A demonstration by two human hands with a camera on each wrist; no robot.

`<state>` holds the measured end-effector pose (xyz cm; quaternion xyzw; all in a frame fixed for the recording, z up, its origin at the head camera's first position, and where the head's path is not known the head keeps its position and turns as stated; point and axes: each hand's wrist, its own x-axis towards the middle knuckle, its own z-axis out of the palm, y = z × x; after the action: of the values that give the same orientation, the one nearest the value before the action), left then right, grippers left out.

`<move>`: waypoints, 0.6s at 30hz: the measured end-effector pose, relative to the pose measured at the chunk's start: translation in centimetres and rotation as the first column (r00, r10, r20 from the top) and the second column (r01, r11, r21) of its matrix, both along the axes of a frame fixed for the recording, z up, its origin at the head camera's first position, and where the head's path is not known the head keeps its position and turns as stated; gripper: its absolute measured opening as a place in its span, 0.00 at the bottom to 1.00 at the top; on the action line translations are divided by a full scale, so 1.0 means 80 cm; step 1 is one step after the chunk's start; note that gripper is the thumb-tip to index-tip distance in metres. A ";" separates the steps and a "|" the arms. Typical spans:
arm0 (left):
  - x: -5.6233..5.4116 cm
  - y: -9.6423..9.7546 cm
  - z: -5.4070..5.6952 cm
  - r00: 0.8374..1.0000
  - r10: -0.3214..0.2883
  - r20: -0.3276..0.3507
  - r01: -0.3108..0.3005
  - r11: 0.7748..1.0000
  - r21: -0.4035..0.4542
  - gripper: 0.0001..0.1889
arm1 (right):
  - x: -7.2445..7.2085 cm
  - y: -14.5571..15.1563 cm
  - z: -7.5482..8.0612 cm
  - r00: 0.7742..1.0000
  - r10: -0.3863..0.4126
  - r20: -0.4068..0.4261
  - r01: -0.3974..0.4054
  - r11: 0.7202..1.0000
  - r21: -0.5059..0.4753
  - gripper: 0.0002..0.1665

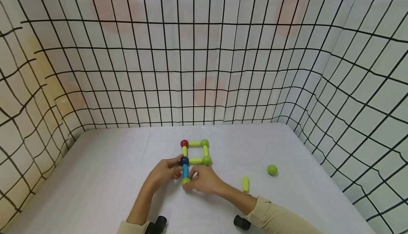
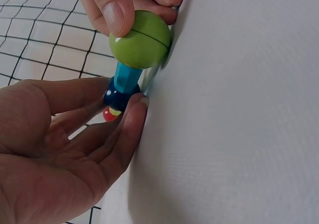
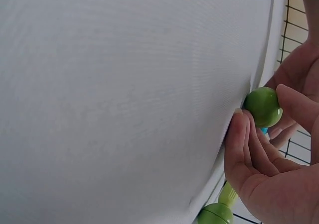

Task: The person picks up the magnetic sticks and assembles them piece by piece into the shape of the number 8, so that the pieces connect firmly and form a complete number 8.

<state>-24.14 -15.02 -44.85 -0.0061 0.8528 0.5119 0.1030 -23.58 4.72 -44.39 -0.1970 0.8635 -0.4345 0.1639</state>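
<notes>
A square of green rods joined by balls lies on the white table, with a red ball (image 1: 184, 143) at its far left corner and green balls at both right corners. At its near left corner is a dark blue ball (image 1: 184, 160), which my left hand (image 1: 165, 172) holds between thumb and fingers. From that ball a light blue rod (image 1: 185, 171) runs towards me, ending in a green ball (image 2: 140, 40). My right hand (image 1: 204, 180) pinches this green ball between thumb and fingers, low over the cloth. The left wrist view shows rod and both balls in line.
A loose green ball (image 1: 272, 170) and a loose green rod (image 1: 246, 184) lie to the right, with a bit of red beside my right forearm. Black netting (image 1: 204, 60) stands round the back and sides. Two black cylindrical objects (image 1: 242, 222) show near the wrists.
</notes>
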 end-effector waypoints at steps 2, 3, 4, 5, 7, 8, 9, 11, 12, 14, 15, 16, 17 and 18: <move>0.000 0.000 -0.001 1.000 0.002 0.007 -0.002 1.000 0.007 0.27 | 0.000 0.000 0.000 1.000 -0.001 0.001 0.001 1.000 0.002 0.14; 0.000 0.000 -0.002 1.000 0.007 0.013 -0.007 1.000 0.011 0.27 | 0.000 0.000 0.000 1.000 -0.002 0.000 0.002 1.000 0.002 0.14; 0.000 0.000 -0.002 1.000 0.006 0.013 -0.006 1.000 0.010 0.27 | 0.000 0.000 0.000 1.000 -0.004 0.000 0.004 1.000 0.003 0.14; -0.001 0.000 -0.002 1.000 0.007 0.014 -0.007 1.000 0.010 0.27 | 0.001 -0.001 -0.001 1.000 -0.006 -0.001 0.006 1.000 0.003 0.14; -0.001 0.000 -0.003 1.000 0.009 0.017 -0.009 1.000 0.014 0.27 | 0.001 -0.001 -0.001 1.000 -0.010 -0.002 0.010 1.000 0.002 0.14; -0.001 0.000 -0.003 1.000 0.010 0.018 -0.011 1.000 0.019 0.27 | 0.001 -0.002 -0.001 1.000 -0.013 -0.002 0.013 1.000 0.002 0.14; -0.001 0.000 -0.003 1.000 0.011 0.019 -0.012 1.000 0.024 0.26 | 0.001 -0.002 -0.001 1.000 -0.015 -0.001 0.015 1.000 0.001 0.14; -0.001 0.000 -0.003 1.000 0.013 0.017 -0.014 0.999 0.034 0.26 | 0.001 -0.002 -0.001 1.000 -0.020 0.006 0.020 1.000 -0.003 0.14; -0.001 0.000 -0.004 1.000 0.013 0.016 -0.014 0.999 0.039 0.26 | 0.001 -0.003 -0.001 1.000 -0.021 0.007 0.021 1.000 -0.003 0.15; -0.001 0.000 -0.004 1.000 0.013 0.015 -0.013 0.999 0.047 0.26 | 0.002 -0.003 -0.001 1.000 -0.021 0.008 0.021 1.000 -0.007 0.15; -0.001 0.000 -0.004 1.000 0.012 0.013 -0.012 0.999 0.048 0.26 | 0.002 -0.004 -0.001 1.000 -0.022 0.008 0.022 1.000 -0.008 0.15; -0.001 0.000 -0.004 1.000 0.012 0.014 -0.013 0.999 0.049 0.26 | 0.002 -0.005 -0.001 1.000 -0.023 0.007 0.023 1.000 -0.007 0.15; -0.001 0.000 -0.004 1.000 0.013 0.014 -0.013 0.999 0.049 0.26 | 0.002 -0.005 -0.001 1.000 -0.023 0.006 0.023 1.000 -0.006 0.15; -0.001 0.000 -0.004 1.000 0.013 0.015 -0.014 0.999 0.049 0.26 | 0.002 -0.006 -0.002 1.000 -0.022 0.004 0.022 1.000 -0.004 0.16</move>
<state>-24.24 -15.00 -45.17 -0.0130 0.8392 0.5333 0.1061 -23.45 4.25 -44.56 -0.1868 0.8644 -0.4385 0.1603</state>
